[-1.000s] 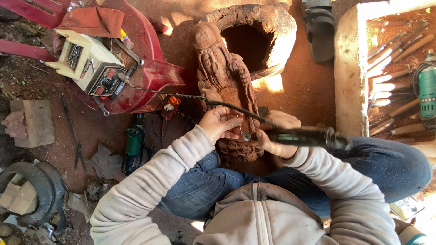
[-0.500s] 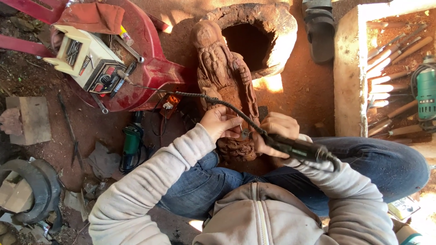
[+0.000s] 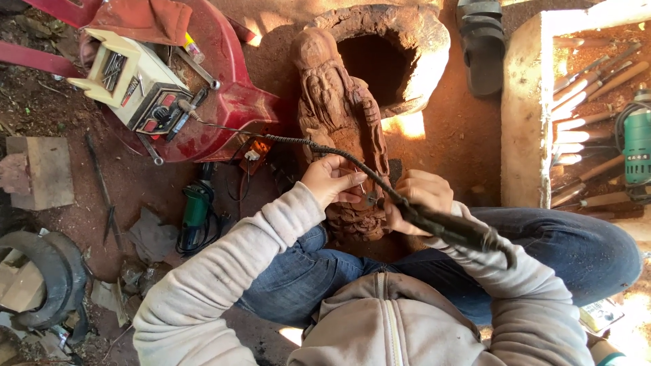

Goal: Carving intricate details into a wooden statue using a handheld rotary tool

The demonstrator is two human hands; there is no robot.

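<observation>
A carved wooden statue of a bearded figure lies on the red dirt between my knees. My right hand grips the black handpiece of a flexible-shaft rotary tool against the statue's lower part. The handpiece's cable runs up and left to a cream control box. My left hand rests on the statue beside the tool tip, fingertips pinching a small bit at the tip.
The control box sits on a red plastic chair. A green angle grinder lies on the ground at left. A hollow stump stands behind the statue, a sandal beside it. Wooden-handled chisels lie at right.
The handpiece has swung from lying level across my lap to pointing down-right, and my right hand has moved slightly up the statue. My left hand stays at the tool tip.
</observation>
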